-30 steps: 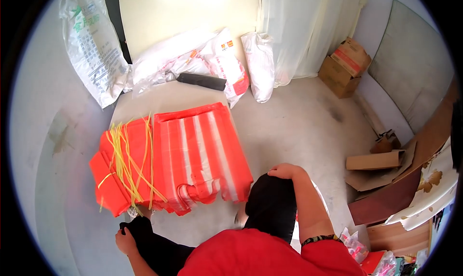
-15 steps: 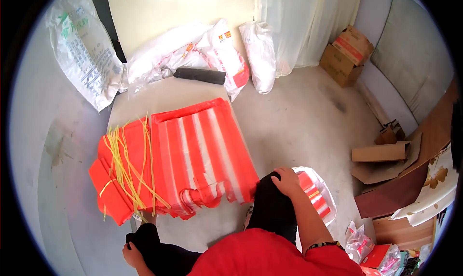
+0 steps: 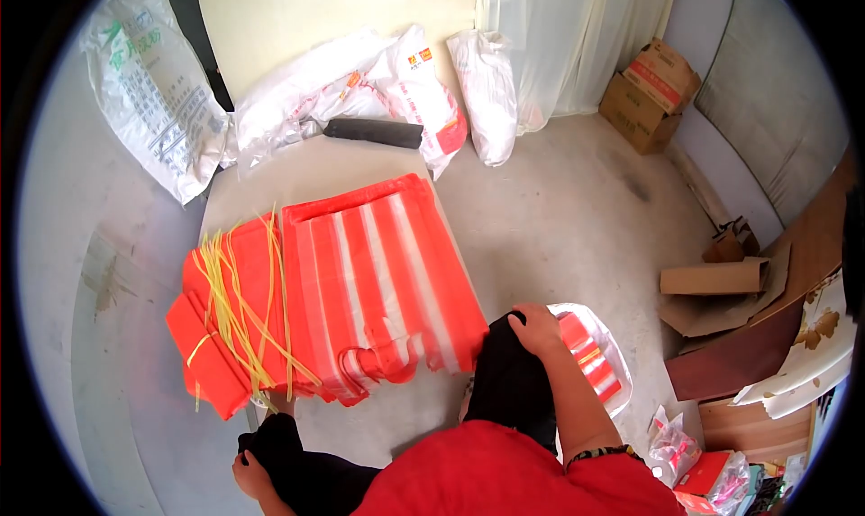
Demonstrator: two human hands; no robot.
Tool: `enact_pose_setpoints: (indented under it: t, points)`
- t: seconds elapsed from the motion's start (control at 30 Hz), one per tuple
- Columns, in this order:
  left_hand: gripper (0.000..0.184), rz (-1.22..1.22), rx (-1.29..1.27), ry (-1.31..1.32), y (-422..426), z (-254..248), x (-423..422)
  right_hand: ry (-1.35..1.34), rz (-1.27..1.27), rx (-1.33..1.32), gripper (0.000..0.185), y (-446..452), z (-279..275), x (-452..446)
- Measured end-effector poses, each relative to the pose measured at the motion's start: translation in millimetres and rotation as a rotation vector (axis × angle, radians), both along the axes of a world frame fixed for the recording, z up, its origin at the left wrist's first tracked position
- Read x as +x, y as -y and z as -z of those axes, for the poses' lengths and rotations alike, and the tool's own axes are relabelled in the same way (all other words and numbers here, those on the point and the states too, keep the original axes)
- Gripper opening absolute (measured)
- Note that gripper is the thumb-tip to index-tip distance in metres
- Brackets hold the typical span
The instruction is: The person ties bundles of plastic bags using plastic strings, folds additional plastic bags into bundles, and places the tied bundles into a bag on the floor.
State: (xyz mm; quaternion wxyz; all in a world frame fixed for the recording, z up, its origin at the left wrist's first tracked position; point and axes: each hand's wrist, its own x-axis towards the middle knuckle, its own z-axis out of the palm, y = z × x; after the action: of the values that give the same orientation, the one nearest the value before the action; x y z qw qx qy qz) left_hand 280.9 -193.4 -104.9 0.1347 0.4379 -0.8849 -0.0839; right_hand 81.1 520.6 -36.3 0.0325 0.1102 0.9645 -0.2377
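My right hand (image 3: 539, 328) rests on my right knee (image 3: 505, 354), fingers laid over the black trousers, holding nothing. At lower left, my left hand (image 3: 251, 476) lies against my left knee (image 3: 275, 439); it looks open, its fingers partly hidden. In front of me, a stack of red-and-white striped plastic bags (image 3: 392, 273) covers much of the table, its near edge ragged and curled. Left of it lies a red plastic stack (image 3: 252, 255) with loose yellow ties (image 3: 236, 309) strewn across it. A folded red bundle (image 3: 205, 354), bound with a yellow tie, sits at the left corner.
A black roll (image 3: 373, 134) lies at the table's far end, before white sacks (image 3: 311, 88). Beside my right leg stands a white basket (image 3: 622, 363) holding red striped bundles (image 3: 590, 358). Cardboard boxes (image 3: 644, 106) and an opened carton (image 3: 712, 279) are on the right.
The view has shifted slightly. My hands stay on my knees, and the bags and ties lie as before.
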Motion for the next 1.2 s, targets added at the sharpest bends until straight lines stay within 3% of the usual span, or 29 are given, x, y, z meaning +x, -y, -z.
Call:
enact_pose_setpoints:
  t: [1.03,1.2]
  points:
    - [0.043,0.047,-0.021,-0.002,0,-5,-4,-0.075,0.037,-0.047,0.038,-6,9,2]
    - [0.044,0.078,-0.003,0.038,1,-14,-11,-0.184,0.015,-0.057,0.034,-7,9,6]
